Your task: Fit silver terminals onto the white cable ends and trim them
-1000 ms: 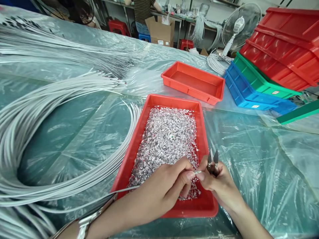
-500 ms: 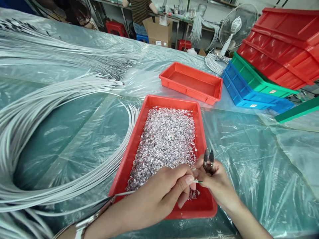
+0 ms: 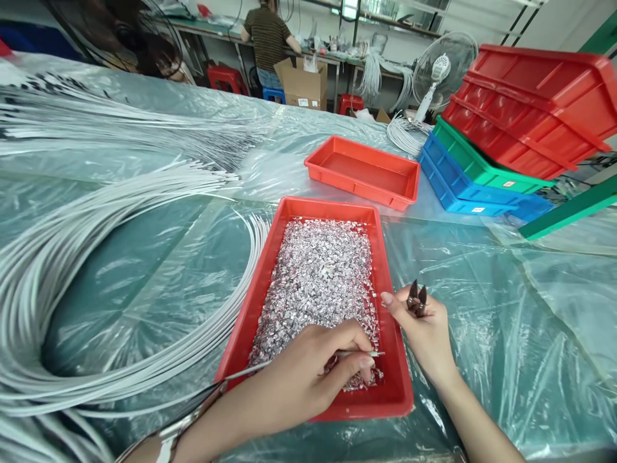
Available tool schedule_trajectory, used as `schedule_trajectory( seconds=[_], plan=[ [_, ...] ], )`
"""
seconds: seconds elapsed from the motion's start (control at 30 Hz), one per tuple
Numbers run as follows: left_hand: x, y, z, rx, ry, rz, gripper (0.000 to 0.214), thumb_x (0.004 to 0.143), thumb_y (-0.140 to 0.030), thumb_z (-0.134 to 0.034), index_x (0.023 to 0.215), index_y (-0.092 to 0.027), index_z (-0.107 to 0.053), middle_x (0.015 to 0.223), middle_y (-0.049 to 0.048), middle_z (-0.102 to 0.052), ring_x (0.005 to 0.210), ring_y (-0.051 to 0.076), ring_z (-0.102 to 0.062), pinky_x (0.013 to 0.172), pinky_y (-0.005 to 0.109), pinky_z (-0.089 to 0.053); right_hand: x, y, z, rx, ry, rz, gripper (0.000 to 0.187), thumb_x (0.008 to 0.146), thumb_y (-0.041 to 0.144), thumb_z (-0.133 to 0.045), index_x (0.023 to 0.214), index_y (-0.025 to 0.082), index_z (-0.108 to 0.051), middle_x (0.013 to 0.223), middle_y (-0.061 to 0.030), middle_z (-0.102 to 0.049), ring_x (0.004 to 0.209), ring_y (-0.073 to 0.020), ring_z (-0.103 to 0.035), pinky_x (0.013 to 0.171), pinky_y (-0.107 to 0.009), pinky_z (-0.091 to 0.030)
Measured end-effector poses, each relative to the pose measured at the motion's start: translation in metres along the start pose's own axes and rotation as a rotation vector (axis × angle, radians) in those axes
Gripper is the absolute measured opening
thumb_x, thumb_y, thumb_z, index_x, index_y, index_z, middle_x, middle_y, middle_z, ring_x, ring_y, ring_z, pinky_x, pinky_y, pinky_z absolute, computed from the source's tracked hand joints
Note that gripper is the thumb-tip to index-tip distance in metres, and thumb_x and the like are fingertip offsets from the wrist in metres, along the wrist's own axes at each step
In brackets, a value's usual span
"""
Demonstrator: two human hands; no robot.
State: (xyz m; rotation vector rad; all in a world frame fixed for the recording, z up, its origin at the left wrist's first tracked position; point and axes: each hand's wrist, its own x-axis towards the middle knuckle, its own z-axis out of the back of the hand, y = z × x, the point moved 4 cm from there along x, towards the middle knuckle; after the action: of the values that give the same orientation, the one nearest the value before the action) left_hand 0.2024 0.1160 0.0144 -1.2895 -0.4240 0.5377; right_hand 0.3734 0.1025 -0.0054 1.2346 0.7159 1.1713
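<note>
My left hand (image 3: 318, 366) is over the near part of a red tray (image 3: 359, 411), finger and thumb pinched on a thin light-grey cable (image 3: 354, 353). The cable's narrow end sticks out past the fingertips to the right, and its other part runs back along the forearm. Many small shiny silver scraps (image 3: 313, 270) cover the tray's floor. At the tray's right edge my right hand (image 3: 424, 331) is closed around a pair of small cutters (image 3: 417, 299), their dark blades pointing up and slightly apart. The cutters' handles are hidden in the palm; thumb and forefinger reach toward the tray.
A large coil of grey cables (image 3: 29, 308) lies at left, with a straight bundle (image 3: 159, 122) behind it. Another red tray (image 3: 366, 177) stands beyond. Stacked red, green and blue crates (image 3: 530, 109) rise at right by a fan (image 3: 441, 67). A person (image 3: 267, 38) sits far back.
My right hand has moved away from the left, to the right and slightly up, with the cutters still in it. My left hand still pinches the cable. The camera view has tilted up slightly.
</note>
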Motion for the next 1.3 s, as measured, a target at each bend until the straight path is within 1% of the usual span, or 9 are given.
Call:
schedule_trajectory(
  seconds=[0.1,0.17,0.3,0.4,0.57,0.7,0.87,1.13,1.3],
  plan=[
    [-0.001,-0.001,-0.001,0.015,-0.013,-0.016,0.016,0.096,-0.021,-0.043,0.085,-0.020,-0.055,0.081,-0.0010,-0.069,0.076,0.009,-0.065,0.069,0.020,-0.045,0.005,0.001,-0.004,-0.022,0.021,0.044,0.009,0.078,0.024,-0.068,0.077,0.017,-0.063,0.054,0.0090,-0.025,0.047,-0.0086,-0.024,0.046,-0.023,-0.023],
    [-0.001,-0.001,0.000,0.016,-0.024,-0.011,0.016,0.096,-0.022,-0.043,0.084,-0.019,-0.054,0.080,-0.0001,-0.069,0.075,0.010,-0.064,0.067,0.021,-0.045,0.005,0.002,-0.004,-0.033,0.011,0.084,0.008,0.080,0.025,-0.066,0.082,0.017,-0.064,0.055,0.0089,-0.027,0.046,-0.0086,-0.026,0.045,-0.022,-0.025],
    [-0.002,-0.002,0.003,0.001,-0.103,-0.007,0.017,0.096,-0.026,-0.040,0.083,-0.020,-0.047,0.076,0.0001,-0.068,0.069,0.011,-0.062,0.058,0.022,-0.042,-0.007,0.012,0.001,-0.077,-0.037,0.219,0.018,0.086,0.023,-0.060,0.069,0.018,-0.058,0.055,0.0065,-0.039,0.047,-0.0092,-0.034,0.045,-0.022,-0.030],
    [-0.002,-0.003,0.004,-0.006,-0.132,-0.028,0.019,0.097,-0.027,-0.039,0.081,-0.020,-0.046,0.073,-0.0008,-0.066,0.067,0.010,-0.060,0.060,0.022,-0.041,-0.022,0.022,0.000,-0.110,-0.018,0.379,0.007,0.080,0.015,-0.065,0.077,0.020,-0.063,0.050,0.0091,-0.035,0.042,-0.0085,-0.032,0.043,-0.022,-0.030],
    [-0.003,-0.002,0.005,-0.032,-0.147,-0.035,0.018,0.097,-0.028,-0.040,0.082,-0.019,-0.047,0.073,-0.0006,-0.065,0.067,0.010,-0.060,0.061,0.021,-0.043,-0.036,0.028,-0.007,-0.155,0.017,0.555,0.020,0.077,0.007,-0.068,0.088,0.023,-0.065,0.053,0.0071,-0.051,0.039,-0.0086,-0.039,0.041,-0.023,-0.035],
    [-0.003,-0.001,0.005,-0.030,-0.143,-0.033,0.018,0.096,-0.028,-0.041,0.082,-0.020,-0.047,0.074,-0.0001,-0.066,0.068,0.011,-0.061,0.061,0.022,-0.043,-0.038,0.027,-0.009,-0.196,0.010,0.583,0.022,0.079,0.007,-0.066,0.093,0.024,-0.065,0.057,0.0046,-0.058,0.041,-0.0100,-0.044,0.043,-0.024,-0.040],
    [-0.003,0.000,0.005,-0.034,-0.136,-0.036,0.017,0.096,-0.027,-0.042,0.081,-0.020,-0.047,0.072,-0.0005,-0.065,0.067,0.010,-0.061,0.061,0.022,-0.043,-0.039,0.027,-0.010,-0.243,0.002,0.599,0.022,0.079,0.007,-0.066,0.092,0.025,-0.065,0.054,0.0052,-0.055,0.039,-0.0104,-0.040,0.049,-0.028,-0.044],
    [-0.004,0.001,0.004,0.007,-0.116,-0.058,0.014,0.096,-0.024,-0.041,0.083,-0.020,-0.047,0.072,-0.0008,-0.065,0.068,0.011,-0.061,0.063,0.023,-0.044,-0.042,0.030,-0.012,-0.280,-0.013,0.592,0.023,0.080,0.005,-0.063,0.094,0.024,-0.062,0.057,0.0051,-0.058,0.039,-0.0089,-0.044,0.044,-0.024,-0.039],
    [-0.003,0.003,0.004,0.005,-0.101,-0.063,0.013,0.096,-0.024,-0.041,0.085,-0.020,-0.047,0.074,-0.0003,-0.066,0.069,0.011,-0.062,0.064,0.023,-0.046,-0.044,0.030,-0.012,-0.287,-0.019,0.571,0.020,0.080,0.006,-0.063,0.091,0.023,-0.062,0.055,0.0055,-0.055,0.038,-0.0087,-0.041,0.040,-0.023,-0.035]
  ],
)
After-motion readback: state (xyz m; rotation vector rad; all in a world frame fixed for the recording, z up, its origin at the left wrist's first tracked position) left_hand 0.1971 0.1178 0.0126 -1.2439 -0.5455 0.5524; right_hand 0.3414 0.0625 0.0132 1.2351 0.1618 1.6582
